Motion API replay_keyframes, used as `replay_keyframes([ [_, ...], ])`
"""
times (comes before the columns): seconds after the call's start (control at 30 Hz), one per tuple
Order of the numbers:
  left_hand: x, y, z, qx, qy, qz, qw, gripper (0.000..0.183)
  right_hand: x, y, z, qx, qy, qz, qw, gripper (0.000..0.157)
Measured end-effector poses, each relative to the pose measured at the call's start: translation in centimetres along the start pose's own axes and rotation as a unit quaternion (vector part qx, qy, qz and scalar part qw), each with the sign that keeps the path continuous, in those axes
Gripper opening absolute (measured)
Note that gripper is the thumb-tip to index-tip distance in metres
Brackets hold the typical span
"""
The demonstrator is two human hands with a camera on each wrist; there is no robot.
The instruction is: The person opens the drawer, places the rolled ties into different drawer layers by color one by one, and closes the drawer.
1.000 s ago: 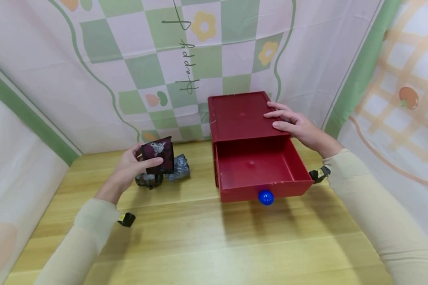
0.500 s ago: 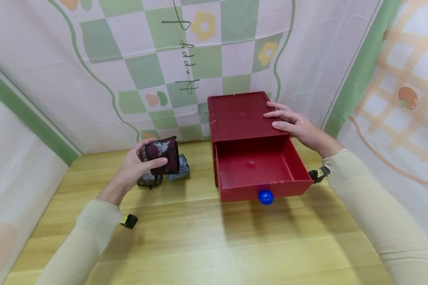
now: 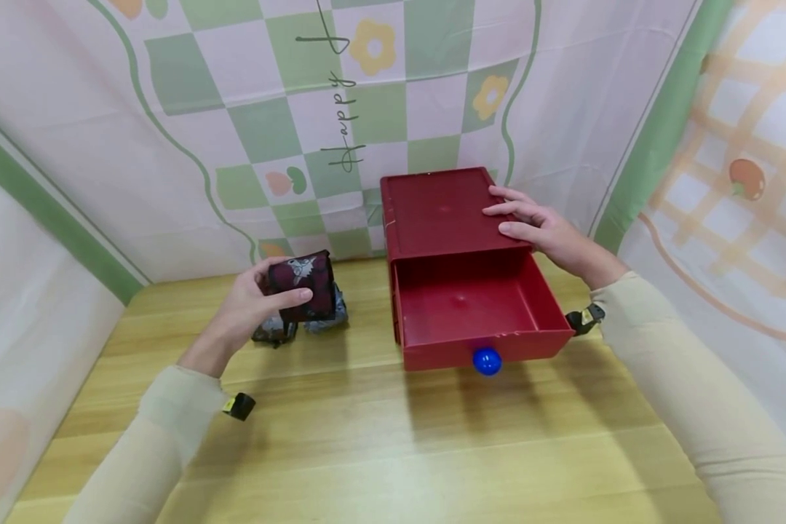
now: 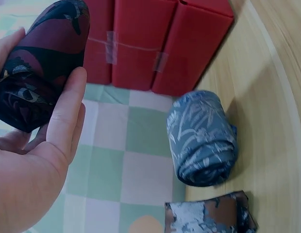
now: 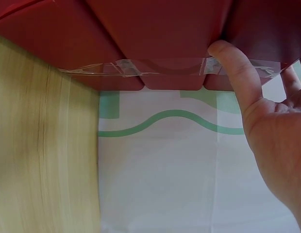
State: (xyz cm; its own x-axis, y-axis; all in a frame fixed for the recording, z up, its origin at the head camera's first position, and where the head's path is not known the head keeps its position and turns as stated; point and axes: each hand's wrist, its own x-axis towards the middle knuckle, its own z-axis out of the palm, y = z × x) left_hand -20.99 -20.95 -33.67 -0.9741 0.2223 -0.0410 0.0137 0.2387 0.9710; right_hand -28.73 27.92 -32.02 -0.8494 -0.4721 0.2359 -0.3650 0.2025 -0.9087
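- Red cabinet (image 3: 442, 211): drawer (image 3: 439, 355) juts forward, open-topped.
- Left of cabinet, across a gap: left hand (image 3: 252, 302) pinches dark roll (image 3: 301, 280).
- Cabinet's right edge: right hand (image 3: 553, 236) rests, fingers spread.

Pale wood-grain table (image 3: 393, 451) carried a red drawer unit (image 3: 442, 211). Left of it lay a blue-grey floral roll (image 4: 201, 138), with a brown-and-grey patterned bundle (image 4: 204, 217) just beside.

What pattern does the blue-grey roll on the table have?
The roll has pale, leaf-like shapes, clearest in the left wrist view.
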Motion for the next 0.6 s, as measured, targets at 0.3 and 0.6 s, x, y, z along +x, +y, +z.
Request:
replay_keyframes([
  [0.3, -0.5, 1.3, 0.9, -0.059, -0.050, 0.034, 0.9964, 0.081, 0.1, 0.0, 0.1, 0.000, -0.001, 0.002, 1.000, 0.037],
  [0.6, -1.4, 3.2, 2.0, -0.066, -0.078, 0.065, 0.9926, 0.082, 0.0, -0.3, 0.2, -0.008, 0.001, 0.002, 1.000, 0.037],
])
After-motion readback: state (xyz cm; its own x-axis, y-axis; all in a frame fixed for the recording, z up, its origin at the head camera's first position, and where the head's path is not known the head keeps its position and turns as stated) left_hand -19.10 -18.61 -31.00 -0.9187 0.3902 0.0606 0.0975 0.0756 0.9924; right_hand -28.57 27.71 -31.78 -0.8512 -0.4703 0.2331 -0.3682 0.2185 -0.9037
